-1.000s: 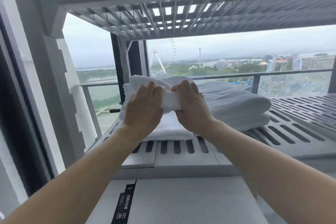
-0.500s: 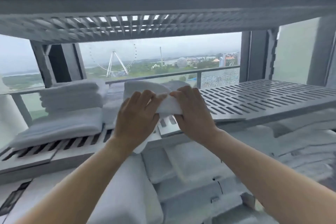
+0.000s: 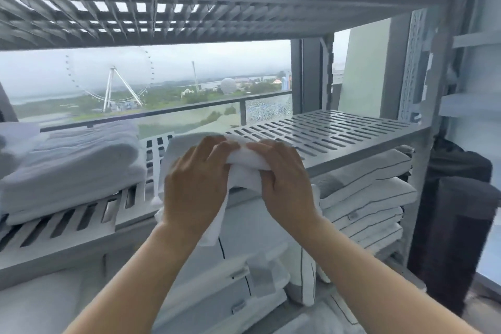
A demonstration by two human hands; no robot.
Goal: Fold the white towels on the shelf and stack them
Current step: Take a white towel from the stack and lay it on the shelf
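A white towel (image 3: pixel 244 157) is bunched between both hands in front of the grey slotted shelf (image 3: pixel 339 130). My left hand (image 3: pixel 195 184) grips its left part and my right hand (image 3: pixel 284 179) grips its right part; loose cloth hangs below them. A stack of folded white towels (image 3: pixel 73 160) lies on the left end of the same shelf, well left of my hands.
A second slotted shelf (image 3: pixel 189 13) runs overhead. Below the shelf lie stacked grey-and-white linens (image 3: pixel 366 198) and packaged bedding (image 3: pixel 244 279). A grey upright post (image 3: pixel 423 76) stands at the right, a dark cylinder (image 3: pixel 455 238) beside it. A window with a railing is behind.
Both hands have carried the towel from over the folded stack to the right along the shelf. The view has swung right, so the stack now lies at the far left.
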